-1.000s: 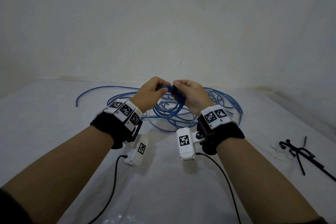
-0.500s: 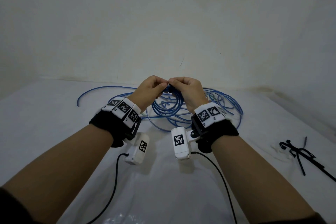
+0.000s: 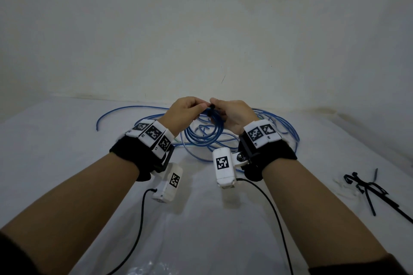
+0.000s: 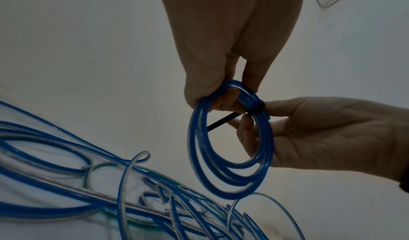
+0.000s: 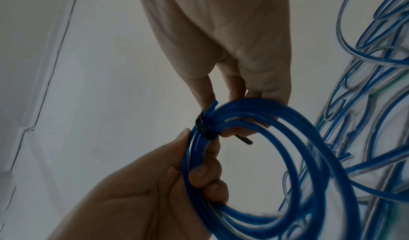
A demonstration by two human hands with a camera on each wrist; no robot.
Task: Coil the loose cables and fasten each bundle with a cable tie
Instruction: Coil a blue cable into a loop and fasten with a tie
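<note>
- Both hands sit slightly higher and closer to the wall than a second ago; the coil [image 3: 202, 135] has risen with them and the tie [image 3: 211, 107] now shows between the fingertips in my head view.
- Left hand [image 3: 183, 114]: fingers curled, thumb and fingers gripping the top of the coil just beside the tie. Same hand [image 4: 223, 54] from its own wrist cam: coil [image 4: 230, 149] hangs below it as a ring of several blue turns.
- Right hand [image 3: 232, 116]: fingers curled, pinching the coil at the tie. From the left wrist cam I see the right hand [image 4: 327, 135] with fingers hooked through the ring, thumb on the outside at the tie [image 4: 256, 108].
- Tie is black, wrapped round the turns near the top of the ring; its free tail sticks out into the ring's middle.
- Right wrist cam: right hand [image 5: 223, 39] above, left hand [image 5: 141, 196] below, coil [image 5: 309, 138] between them, tie [image 5: 203, 128] at the upper left of the ring. Slightly motion-blurred.
- Coil is held in the air above the table [image 3: 67, 152], over the loose cable [image 3: 274, 125] sprawled near the wall.
- Spare ties [image 3: 368, 187] lie on the table to the right, well apart from the hands.
- I can't tell whether the tie is fully cinched.
</note>
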